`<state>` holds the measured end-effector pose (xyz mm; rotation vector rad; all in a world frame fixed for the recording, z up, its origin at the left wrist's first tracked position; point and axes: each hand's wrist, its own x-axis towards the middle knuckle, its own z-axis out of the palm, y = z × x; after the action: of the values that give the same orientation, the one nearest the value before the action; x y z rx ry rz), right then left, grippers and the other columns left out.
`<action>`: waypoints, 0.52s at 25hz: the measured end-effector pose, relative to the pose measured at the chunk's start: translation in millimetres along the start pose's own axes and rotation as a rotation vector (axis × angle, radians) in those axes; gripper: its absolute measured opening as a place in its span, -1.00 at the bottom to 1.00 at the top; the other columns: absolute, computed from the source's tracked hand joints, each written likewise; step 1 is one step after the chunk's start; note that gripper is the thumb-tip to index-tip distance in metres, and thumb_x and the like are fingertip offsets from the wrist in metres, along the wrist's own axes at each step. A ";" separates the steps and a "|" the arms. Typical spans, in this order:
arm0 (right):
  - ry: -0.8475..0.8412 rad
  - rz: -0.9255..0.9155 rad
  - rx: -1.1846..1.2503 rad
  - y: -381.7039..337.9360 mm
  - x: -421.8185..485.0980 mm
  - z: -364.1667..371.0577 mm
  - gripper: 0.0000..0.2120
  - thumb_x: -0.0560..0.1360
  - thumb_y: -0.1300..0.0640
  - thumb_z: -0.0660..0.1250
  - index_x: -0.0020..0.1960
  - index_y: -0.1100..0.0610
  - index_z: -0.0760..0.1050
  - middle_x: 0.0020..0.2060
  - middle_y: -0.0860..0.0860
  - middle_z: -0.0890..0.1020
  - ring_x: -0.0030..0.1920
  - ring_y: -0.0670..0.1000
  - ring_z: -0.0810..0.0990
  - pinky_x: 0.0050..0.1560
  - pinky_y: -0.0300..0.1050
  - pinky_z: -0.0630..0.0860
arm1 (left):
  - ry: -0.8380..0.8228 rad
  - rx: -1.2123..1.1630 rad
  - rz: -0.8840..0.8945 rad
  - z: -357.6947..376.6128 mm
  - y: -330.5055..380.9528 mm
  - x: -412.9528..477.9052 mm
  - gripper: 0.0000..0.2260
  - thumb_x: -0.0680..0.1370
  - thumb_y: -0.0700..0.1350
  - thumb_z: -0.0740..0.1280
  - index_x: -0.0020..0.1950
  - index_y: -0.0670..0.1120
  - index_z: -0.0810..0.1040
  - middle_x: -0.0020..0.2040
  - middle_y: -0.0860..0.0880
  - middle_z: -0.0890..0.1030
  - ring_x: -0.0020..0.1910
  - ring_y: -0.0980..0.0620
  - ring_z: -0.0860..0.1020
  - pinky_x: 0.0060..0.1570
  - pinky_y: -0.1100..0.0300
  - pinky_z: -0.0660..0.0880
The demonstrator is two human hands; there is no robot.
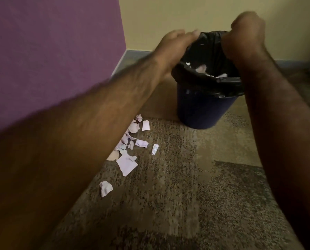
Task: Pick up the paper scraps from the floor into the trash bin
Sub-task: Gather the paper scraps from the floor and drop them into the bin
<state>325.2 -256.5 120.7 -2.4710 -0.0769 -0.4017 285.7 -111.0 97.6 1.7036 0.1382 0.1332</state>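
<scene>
A dark blue trash bin (202, 109) with a black bag liner (204, 51) stands on the carpet near the corner. Pale paper scraps (202, 69) lie inside it. My left hand (175, 44) reaches over the bin's left rim, fingers flat and apart, holding nothing that I can see. My right hand (246, 33) hovers over the bin's right rim with fingers curled; blur hides whether anything is in it. Several pale pink and white scraps (127, 163) lie scattered on the carpet left of the bin, partly hidden under my left forearm. One crumpled scrap (105, 187) lies apart, nearer to me.
A purple wall (51, 51) runs along the left. A cream wall (168, 15) with a blue-grey baseboard stands behind the bin. Brown speckled carpet (177, 195) covers the floor.
</scene>
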 end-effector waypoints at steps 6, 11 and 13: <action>-0.461 -0.289 0.153 -28.0 -56.9 108.7 -0.88 0.55 0.23 0.34 0.07 0.14 0.60 -0.05 0.09 0.68 -0.17 0.04 0.69 -0.16 -0.04 0.67 | 0.359 0.523 -0.157 -86.4 -195.9 -142.9 -0.66 0.60 0.14 0.30 0.24 -0.05 0.59 0.12 0.03 0.63 0.13 0.02 0.61 -0.10 0.33 0.44; -1.028 -0.367 -0.328 37.0 -146.4 213.4 -0.64 0.46 0.19 0.44 0.25 0.13 0.55 0.12 0.12 0.63 0.01 0.09 0.63 -0.01 -0.03 0.61 | 0.272 0.970 -0.510 -104.2 -298.2 -265.8 -0.37 0.45 0.39 0.30 0.44 0.14 0.39 0.41 -0.08 0.38 0.34 -0.11 0.44 0.24 -0.05 0.49; -1.038 -0.385 -0.365 57.5 -164.5 229.8 -0.61 0.45 0.21 0.42 0.27 0.13 0.53 0.16 0.14 0.58 0.12 0.13 0.58 -0.02 -0.17 0.48 | 0.224 1.098 -0.427 -105.8 -309.5 -284.0 -0.48 0.49 0.29 0.35 0.38 0.08 0.46 0.33 -0.06 0.41 0.29 -0.10 0.43 0.20 0.01 0.45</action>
<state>238.7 -159.1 -136.5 -2.7450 -0.9754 0.8185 -16.6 -13.5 -197.0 2.6889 0.8607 -0.1013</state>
